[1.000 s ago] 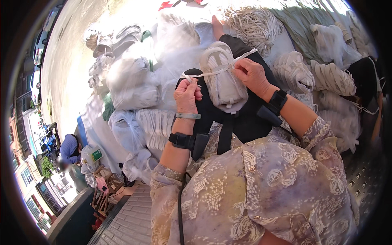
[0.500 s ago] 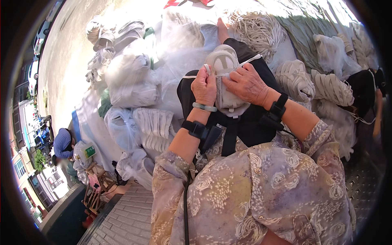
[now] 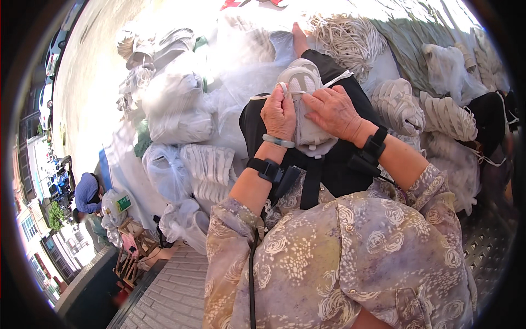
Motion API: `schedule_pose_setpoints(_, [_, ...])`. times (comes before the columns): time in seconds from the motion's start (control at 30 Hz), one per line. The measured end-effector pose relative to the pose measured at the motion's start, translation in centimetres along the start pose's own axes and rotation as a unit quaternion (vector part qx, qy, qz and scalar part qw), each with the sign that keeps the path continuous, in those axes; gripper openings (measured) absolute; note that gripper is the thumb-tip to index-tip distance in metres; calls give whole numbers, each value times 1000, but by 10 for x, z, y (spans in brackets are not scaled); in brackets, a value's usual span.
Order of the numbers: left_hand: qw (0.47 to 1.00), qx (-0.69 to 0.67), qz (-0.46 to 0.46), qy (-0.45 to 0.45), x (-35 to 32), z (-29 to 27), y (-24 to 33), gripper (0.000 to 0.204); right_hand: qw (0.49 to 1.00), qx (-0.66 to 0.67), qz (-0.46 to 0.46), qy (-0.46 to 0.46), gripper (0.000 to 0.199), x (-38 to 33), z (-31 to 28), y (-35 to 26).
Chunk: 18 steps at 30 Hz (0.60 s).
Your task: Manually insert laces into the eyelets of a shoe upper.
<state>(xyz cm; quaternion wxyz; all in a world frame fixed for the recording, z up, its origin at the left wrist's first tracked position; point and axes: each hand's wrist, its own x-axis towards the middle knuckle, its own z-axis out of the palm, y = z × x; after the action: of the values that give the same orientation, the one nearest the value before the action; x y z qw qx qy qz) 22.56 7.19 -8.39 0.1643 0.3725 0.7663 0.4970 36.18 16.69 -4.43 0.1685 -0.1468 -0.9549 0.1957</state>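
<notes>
A white cup-shaped face mask (image 3: 304, 118) lies on my black-clad lap (image 3: 334, 170). My left hand (image 3: 278, 114) grips its left side, fingers curled over the edge near the top. My right hand (image 3: 334, 112) lies flat over the mask's right side, fingers pointing left onto it. A white elastic strap (image 3: 338, 78) runs from the mask's top out to the right. Both wrists wear black bands, and the left one also has a pale bracelet.
Stacks of white masks (image 3: 400, 107) lie to my right, and a heap of white straps (image 3: 350, 38) lies ahead. Clear plastic bags of white goods (image 3: 175, 104) pile up on the left. Another person in blue (image 3: 86, 192) crouches at the far left near small stools (image 3: 131, 252).
Both hands have closed in on the mask. The strap that was stretched between them a second ago is no longer pulled taut, and the hands now press on the mask's sides.
</notes>
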Motion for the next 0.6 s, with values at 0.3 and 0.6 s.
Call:
schedule_pose_setpoints(0.3, [985, 92, 143, 12, 3, -1, 6, 19, 998, 49, 43, -19, 42, -1, 3, 2])
schedule_pose_setpoints(0.6, [990, 80, -1, -116, 23, -5, 3, 15, 990, 94, 86, -55, 43, 3, 4, 4])
